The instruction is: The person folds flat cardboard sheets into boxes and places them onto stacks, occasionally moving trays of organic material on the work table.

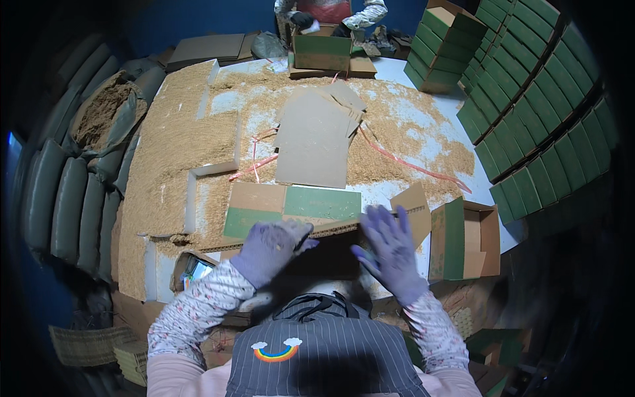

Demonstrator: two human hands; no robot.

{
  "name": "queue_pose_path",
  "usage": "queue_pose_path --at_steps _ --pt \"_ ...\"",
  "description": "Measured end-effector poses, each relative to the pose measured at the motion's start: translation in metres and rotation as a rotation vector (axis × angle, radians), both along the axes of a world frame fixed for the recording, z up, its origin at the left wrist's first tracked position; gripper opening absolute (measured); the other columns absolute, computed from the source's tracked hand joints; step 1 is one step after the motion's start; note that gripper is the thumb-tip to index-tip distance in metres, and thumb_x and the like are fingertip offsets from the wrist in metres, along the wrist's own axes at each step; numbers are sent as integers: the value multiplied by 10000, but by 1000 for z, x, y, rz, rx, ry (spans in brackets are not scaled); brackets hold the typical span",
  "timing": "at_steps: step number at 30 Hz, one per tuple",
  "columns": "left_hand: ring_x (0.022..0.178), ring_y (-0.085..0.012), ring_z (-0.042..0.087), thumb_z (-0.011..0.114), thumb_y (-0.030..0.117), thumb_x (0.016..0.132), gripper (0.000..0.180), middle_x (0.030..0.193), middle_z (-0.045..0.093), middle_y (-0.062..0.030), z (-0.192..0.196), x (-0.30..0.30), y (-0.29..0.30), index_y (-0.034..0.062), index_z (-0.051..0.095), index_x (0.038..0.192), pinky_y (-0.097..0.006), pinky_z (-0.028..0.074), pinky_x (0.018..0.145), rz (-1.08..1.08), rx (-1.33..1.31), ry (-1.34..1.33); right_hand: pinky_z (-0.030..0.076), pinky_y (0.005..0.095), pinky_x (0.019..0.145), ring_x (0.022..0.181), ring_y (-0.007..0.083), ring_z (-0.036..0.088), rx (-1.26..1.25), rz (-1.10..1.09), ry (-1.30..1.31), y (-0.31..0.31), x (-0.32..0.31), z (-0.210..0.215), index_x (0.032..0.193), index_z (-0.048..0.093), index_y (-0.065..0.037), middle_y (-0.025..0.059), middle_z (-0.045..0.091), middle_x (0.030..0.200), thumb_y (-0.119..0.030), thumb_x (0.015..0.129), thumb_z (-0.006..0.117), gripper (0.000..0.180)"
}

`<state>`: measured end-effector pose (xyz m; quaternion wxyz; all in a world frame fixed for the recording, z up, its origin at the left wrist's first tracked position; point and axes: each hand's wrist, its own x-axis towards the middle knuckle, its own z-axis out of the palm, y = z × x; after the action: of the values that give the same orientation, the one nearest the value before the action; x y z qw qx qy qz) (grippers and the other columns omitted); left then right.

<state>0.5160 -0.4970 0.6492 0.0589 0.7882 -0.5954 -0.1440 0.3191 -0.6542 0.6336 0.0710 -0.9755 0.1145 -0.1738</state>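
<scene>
A partly folded green-and-brown cardboard box [322, 204] stands on the table edge in front of me, its corrugated edge raised toward me and its near side in dark shadow. My left hand [272, 249], in a purple glove, is closed at the left part of that raised edge, thumb pointing right; some of its fingers are hidden. My right hand [389, 250], gloved alike, has its fingers spread over the box's right end, beside a brown flap [413, 210]. Right of it, an open green-and-brown box [456, 241] sits at the table's edge.
Sawdust-like material [175, 142] covers much of the white table. Flat cardboard sheets [312, 145] lie mid-table, near pink twine [423, 169]. Green boxes [529, 132] are stacked at right, full sacks [56, 202] at left. Across the table, another person's gloved hands [342, 30] work at a box [322, 51].
</scene>
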Motion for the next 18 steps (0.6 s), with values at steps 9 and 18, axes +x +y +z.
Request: queue_pose_path --at_steps 9,18 --pt "981 -189 592 624 420 859 490 1105 650 -94 17 126 57 65 607 1196 -282 444 879 172 249 809 242 518 1065 1141 259 441 -124 202 -497 -24 23 -59 1089 629 -196 31 543 1136 -257 767 650 328" --pt "622 -252 605 557 417 901 488 784 631 -75 17 32 47 298 420 1355 -342 512 591 -24 -440 335 387 398 946 796 299 537 238 927 330 1 100 -38 716 623 -93 64 592 726 -336 846 587 278"
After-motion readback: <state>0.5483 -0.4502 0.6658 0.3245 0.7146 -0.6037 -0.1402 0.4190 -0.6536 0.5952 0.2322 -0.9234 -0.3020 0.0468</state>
